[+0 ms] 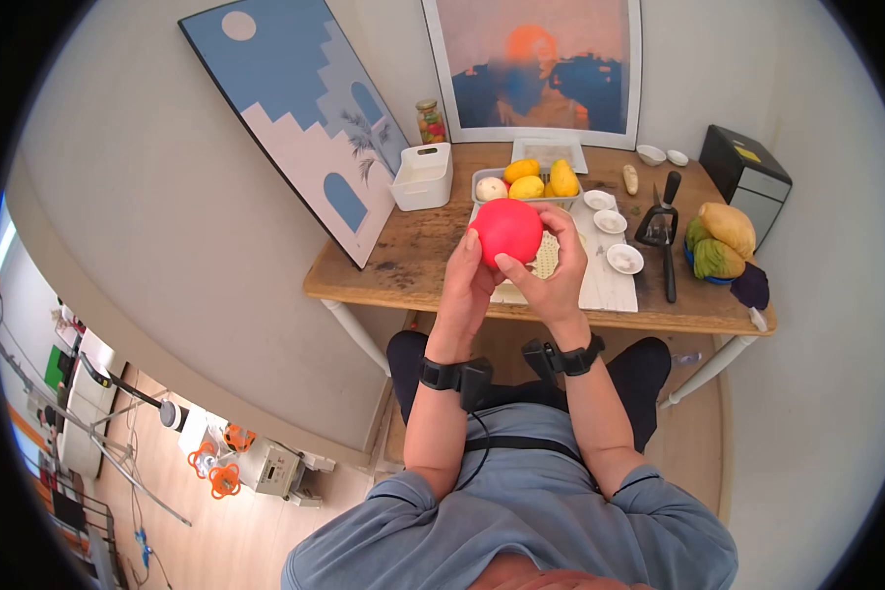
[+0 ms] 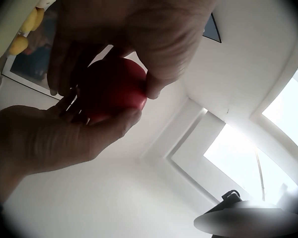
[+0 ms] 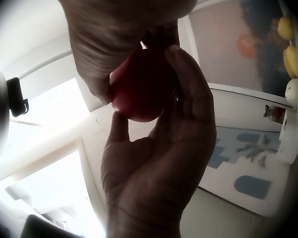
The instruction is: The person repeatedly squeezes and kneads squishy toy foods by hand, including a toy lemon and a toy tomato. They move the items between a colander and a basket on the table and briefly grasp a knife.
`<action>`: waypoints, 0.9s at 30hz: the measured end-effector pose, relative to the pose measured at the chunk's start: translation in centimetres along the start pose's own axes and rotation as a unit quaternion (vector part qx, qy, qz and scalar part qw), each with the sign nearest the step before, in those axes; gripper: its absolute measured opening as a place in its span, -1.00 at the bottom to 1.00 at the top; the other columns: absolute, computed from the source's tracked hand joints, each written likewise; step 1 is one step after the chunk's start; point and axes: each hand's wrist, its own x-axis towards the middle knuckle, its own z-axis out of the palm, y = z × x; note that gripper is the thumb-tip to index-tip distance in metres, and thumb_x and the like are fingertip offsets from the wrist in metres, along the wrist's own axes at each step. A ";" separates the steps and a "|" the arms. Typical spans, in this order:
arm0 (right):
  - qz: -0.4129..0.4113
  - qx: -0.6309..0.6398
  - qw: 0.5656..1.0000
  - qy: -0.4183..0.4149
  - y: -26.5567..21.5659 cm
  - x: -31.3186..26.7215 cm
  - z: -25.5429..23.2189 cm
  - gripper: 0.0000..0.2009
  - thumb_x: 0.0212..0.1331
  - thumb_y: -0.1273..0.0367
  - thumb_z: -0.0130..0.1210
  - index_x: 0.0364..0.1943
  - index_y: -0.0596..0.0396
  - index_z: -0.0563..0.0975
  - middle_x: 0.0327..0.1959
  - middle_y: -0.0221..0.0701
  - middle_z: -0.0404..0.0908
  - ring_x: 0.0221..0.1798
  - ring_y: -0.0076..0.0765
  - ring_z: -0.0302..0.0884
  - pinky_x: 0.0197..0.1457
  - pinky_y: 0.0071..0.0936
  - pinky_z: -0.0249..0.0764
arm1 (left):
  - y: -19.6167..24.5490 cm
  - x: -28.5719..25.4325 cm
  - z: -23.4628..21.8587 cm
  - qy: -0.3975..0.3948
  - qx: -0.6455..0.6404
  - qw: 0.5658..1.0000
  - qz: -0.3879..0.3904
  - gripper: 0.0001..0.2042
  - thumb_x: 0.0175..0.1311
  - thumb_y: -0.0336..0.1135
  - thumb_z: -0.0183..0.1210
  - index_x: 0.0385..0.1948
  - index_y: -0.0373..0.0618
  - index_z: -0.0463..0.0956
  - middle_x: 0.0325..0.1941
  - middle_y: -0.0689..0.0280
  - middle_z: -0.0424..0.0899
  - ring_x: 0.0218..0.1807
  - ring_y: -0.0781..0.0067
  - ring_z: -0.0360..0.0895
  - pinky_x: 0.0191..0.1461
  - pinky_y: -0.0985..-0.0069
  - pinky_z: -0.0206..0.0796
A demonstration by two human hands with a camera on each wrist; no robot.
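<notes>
A smooth, round, ball-like red thing is held up in front of the table's near edge, between both hands. My left hand grips it from the left, the thumb against its near side. My right hand holds it from the right, its thumb on the near side and the fingers curved round the far side. In the left wrist view the red thing shows dark between the hands' fingers. The right wrist view shows the red thing from below, with fingers round it. Behind it lies a cream perforated piece, partly hidden.
Yellow fruits and a white round one sit in a grey tray. Small white dishes, a black-handled knife and a peeler-like black tool lie right. Farther right is a vegetable-filled blue bowl. A white bin stands left.
</notes>
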 end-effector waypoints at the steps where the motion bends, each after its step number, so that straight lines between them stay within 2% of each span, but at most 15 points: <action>1: -0.021 -0.027 0.999 -0.016 -0.2 0.1 -0.1 -0.41 -0.13 0.28 0.42 -0.02 0.23 0.38 0.00 -0.14 0.49 0.03 -0.19 0.48 0.06 -0.35 0.44 | 0.0 0.1 -0.2 0.012 0.002 1.000 0.020 -0.50 0.44 -0.02 -0.10 0.22 -0.22 0.22 0.16 0.16 0.45 0.16 0.32 0.46 0.18 0.38 0.36; 2: -0.020 -0.027 0.999 -0.016 -0.2 0.1 0.0 -0.41 -0.13 0.28 0.42 -0.02 0.23 0.38 0.00 -0.14 0.49 0.03 -0.19 0.48 0.06 -0.35 0.44 | 0.1 0.1 -0.3 0.012 0.003 1.000 0.019 -0.50 0.44 -0.02 -0.10 0.22 -0.22 0.22 0.16 0.16 0.45 0.16 0.32 0.46 0.18 0.38 0.36; 4: 0.000 -0.011 1.000 -0.028 -0.3 0.0 0.0 -0.44 -0.06 0.30 0.36 0.03 0.25 0.39 0.02 -0.12 0.49 0.03 -0.18 0.50 0.03 -0.35 0.46 | 0.3 0.2 -0.3 0.048 -0.001 0.997 0.060 -0.50 0.36 -0.17 0.06 0.24 -0.23 0.19 0.19 0.15 0.41 0.18 0.33 0.44 0.20 0.37 0.34; 8: 0.028 0.015 0.998 -0.046 -0.5 0.3 -0.2 -0.47 0.01 0.31 0.30 0.06 0.27 0.40 0.00 -0.12 0.50 0.01 -0.17 0.52 0.00 -0.35 0.48 | 0.7 0.0 0.2 0.077 0.054 0.991 0.095 -0.44 0.28 -0.23 0.15 0.26 -0.24 0.17 0.21 0.09 0.37 0.22 0.24 0.39 0.27 0.28 0.29; 10: 0.036 0.002 0.998 -0.051 -0.5 0.2 -0.1 -0.48 0.04 0.28 0.29 0.06 0.29 0.41 0.00 -0.10 0.50 0.00 -0.16 0.53 -0.04 -0.36 0.50 | 0.7 0.1 0.3 0.069 0.065 0.991 0.098 -0.35 0.14 -0.39 0.26 0.28 -0.22 0.15 0.27 0.11 0.31 0.26 0.28 0.34 0.33 0.29 0.21; 11: 0.037 0.002 0.998 -0.051 -0.5 0.2 -0.1 -0.48 0.04 0.28 0.29 0.06 0.29 0.41 0.00 -0.10 0.50 0.00 -0.16 0.53 -0.04 -0.36 0.50 | 0.7 0.1 0.2 0.069 0.065 0.991 0.097 -0.35 0.14 -0.39 0.26 0.28 -0.22 0.15 0.27 0.11 0.31 0.26 0.28 0.34 0.33 0.29 0.21; 13: 0.059 0.019 0.997 -0.050 -0.2 0.2 0.0 -0.46 0.05 0.26 0.29 0.05 0.31 0.41 -0.02 -0.10 0.51 -0.03 -0.17 0.54 -0.05 -0.36 0.50 | 0.8 0.3 0.3 0.067 0.068 0.989 0.112 -0.23 -0.01 -0.59 0.32 0.31 -0.22 0.11 0.29 0.17 0.29 0.33 0.34 0.26 0.36 0.36 0.18; 19: 0.111 0.007 0.992 -0.052 0.1 -0.2 0.0 -0.39 0.02 0.21 0.32 0.08 0.37 0.39 -0.07 -0.09 0.54 -0.10 -0.20 0.57 -0.05 -0.36 0.49 | 0.9 0.1 0.9 0.033 0.121 0.982 0.141 -0.11 -0.14 -0.65 0.30 0.35 -0.16 0.04 0.39 0.18 0.14 0.38 0.32 0.18 0.42 0.35 0.11; 27: 0.099 -0.014 0.993 -0.069 0.3 -0.2 0.1 -0.33 -0.01 0.20 0.35 0.11 0.38 0.38 -0.06 -0.08 0.55 -0.11 -0.23 0.56 -0.08 -0.39 0.50 | 0.6 0.0 0.6 0.046 0.119 0.982 0.137 -0.08 -0.17 -0.64 0.24 0.37 -0.11 -0.01 0.37 0.19 0.11 0.37 0.28 0.18 0.38 0.34 0.15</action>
